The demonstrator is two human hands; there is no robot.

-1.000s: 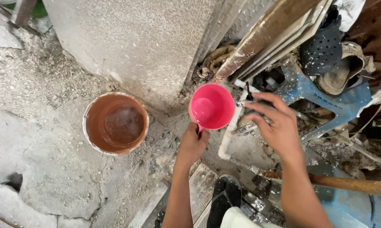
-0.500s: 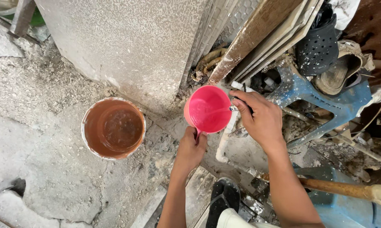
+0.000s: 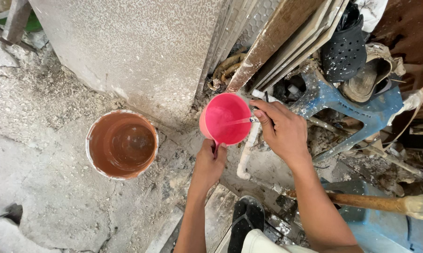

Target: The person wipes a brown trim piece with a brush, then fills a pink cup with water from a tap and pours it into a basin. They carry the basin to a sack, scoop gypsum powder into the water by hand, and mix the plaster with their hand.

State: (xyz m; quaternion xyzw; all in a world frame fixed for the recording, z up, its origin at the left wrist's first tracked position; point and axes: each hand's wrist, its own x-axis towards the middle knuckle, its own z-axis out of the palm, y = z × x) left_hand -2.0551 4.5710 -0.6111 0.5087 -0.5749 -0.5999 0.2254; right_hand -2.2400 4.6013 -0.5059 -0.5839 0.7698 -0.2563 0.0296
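The left hand (image 3: 210, 161) has its fingers wrapped round the handle of one pink scoop (image 3: 224, 119), held mouth-up just past the knuckles, handle running back toward the person. The right hand (image 3: 280, 130), touching the scoop's right rim, pinches a small tap (image 3: 254, 120) on one white pipe (image 3: 247, 151); a thin stream falls into the scoop. One orange bucket (image 3: 122, 144) stands on the floor (image 3: 47, 206), well apart to the left

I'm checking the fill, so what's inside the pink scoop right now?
A thin stream of water runs from the tap into the pink scoop. Its pink inner wall shows; how much water has gathered cannot be told.
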